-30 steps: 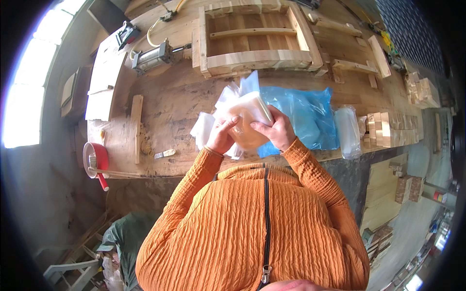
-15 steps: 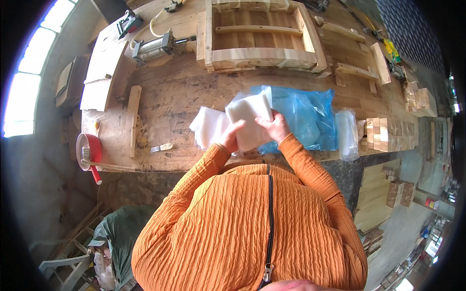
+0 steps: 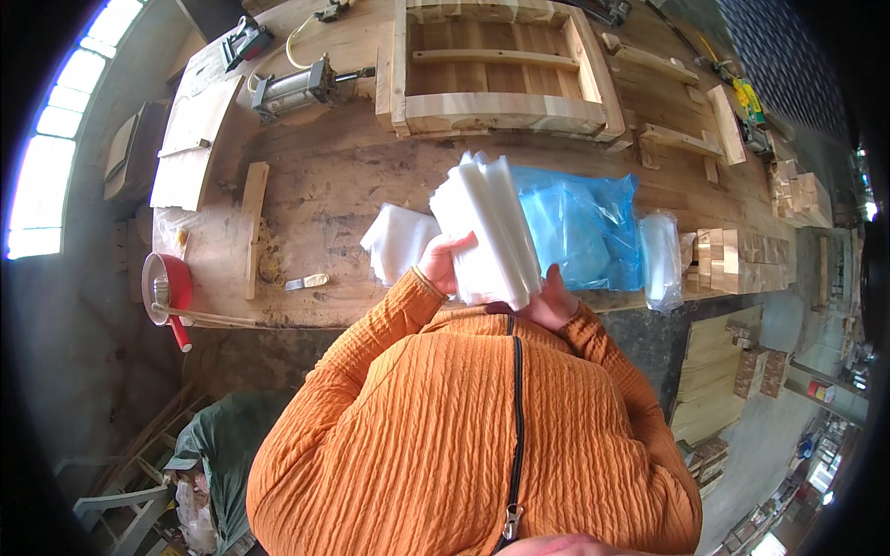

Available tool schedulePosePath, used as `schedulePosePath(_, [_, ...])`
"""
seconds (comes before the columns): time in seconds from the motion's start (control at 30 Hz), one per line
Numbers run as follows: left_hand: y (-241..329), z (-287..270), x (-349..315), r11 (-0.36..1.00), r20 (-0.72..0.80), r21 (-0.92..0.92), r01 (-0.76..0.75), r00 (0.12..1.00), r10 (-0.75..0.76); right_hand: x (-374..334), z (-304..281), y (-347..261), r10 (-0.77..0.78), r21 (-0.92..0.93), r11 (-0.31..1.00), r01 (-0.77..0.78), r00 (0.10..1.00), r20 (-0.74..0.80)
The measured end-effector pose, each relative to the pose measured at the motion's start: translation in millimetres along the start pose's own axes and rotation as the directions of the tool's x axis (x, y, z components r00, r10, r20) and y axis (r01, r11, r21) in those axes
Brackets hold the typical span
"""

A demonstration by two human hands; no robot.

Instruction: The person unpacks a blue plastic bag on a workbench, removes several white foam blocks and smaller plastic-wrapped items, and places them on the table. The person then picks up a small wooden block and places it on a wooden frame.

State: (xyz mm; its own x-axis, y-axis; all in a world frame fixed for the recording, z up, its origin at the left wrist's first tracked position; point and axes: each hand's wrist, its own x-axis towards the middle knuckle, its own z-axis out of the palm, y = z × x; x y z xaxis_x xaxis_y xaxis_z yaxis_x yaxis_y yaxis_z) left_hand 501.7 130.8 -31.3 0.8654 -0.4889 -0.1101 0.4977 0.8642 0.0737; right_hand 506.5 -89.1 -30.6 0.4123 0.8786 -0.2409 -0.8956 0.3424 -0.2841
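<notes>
A thick stack of translucent white plastic bags [image 3: 487,227] stands tilted up in front of my chest, its layers fanned at the top. My left hand [image 3: 443,262] grips its left side, thumb across the front and the other fingers hidden behind. At the lower right corner, my right hand [image 3: 556,301] rests against the stack's edge with its thumb raised and apart; its other fingers are partly hidden. Another pile of white plastic bags [image 3: 397,236] lies on the bench beside my left hand. Right of the held stack lies a crumpled blue plastic bag [image 3: 584,227].
The wooden bench [image 3: 324,185] bears a wooden frame [image 3: 496,109] at the back and a metal air cylinder [image 3: 295,91]. At left are a red-handled pan [image 3: 176,287] and a scraper [image 3: 309,282]. A clear plastic roll [image 3: 661,259] and wood blocks [image 3: 742,259] lie at right.
The plastic bags between my hands have been tilted upright and now show a fanned, thicker stack. My right hand has moved down from the stack's upper right side to its lower right corner.
</notes>
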Motion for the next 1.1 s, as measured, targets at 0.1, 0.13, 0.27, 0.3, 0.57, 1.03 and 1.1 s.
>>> schedulePosePath(0.1, [-3, 4, 5, 0.982, -0.197, 0.188, -0.024, 0.978, 0.062, 8, 16, -3, -0.157, 0.121, 0.977, 0.177, 0.975, -0.157])
schedulePosePath(0.13, [-4, 7, 4, 0.976, -0.282, 0.216, -0.014, 0.956, 0.076, 11, 19, -6, -0.208, 0.127, 0.959, 0.253, 0.934, -0.290])
schedulePosePath(0.27, [-12, 1, 10, 0.937, -0.379, 0.348, 0.005, 0.915, 0.136, 30, 20, -16, -0.642, -0.518, 0.739, 0.430, 0.681, -0.352])
schedulePosePath(0.3, [-15, -2, 12, 0.919, -0.395, 0.394, -0.007, 0.902, 0.176, 32, 23, -15, -0.701, -0.736, 0.557, 0.385, 0.693, -0.168])
schedulePosePath(0.57, [-21, 4, 9, 0.924, -0.438, 0.376, -0.070, 0.865, 0.244, 28, 6, -16, -0.770, -0.965, -0.058, 0.257, 0.603, 0.207])
schedulePosePath(1.03, [-32, 75, -23, 0.554, -0.043, 0.772, -0.313, 0.844, 0.535, 2, 57, -38, -0.503, -0.921, 0.267, 0.284, 0.856, 0.119])
schedulePosePath(1.1, [-41, 78, -30, 0.395, 0.010, 0.881, -0.261, 0.844, 0.536, -3, 59, -34, -0.470, -0.914, 0.315, 0.258, 0.879, 0.086])
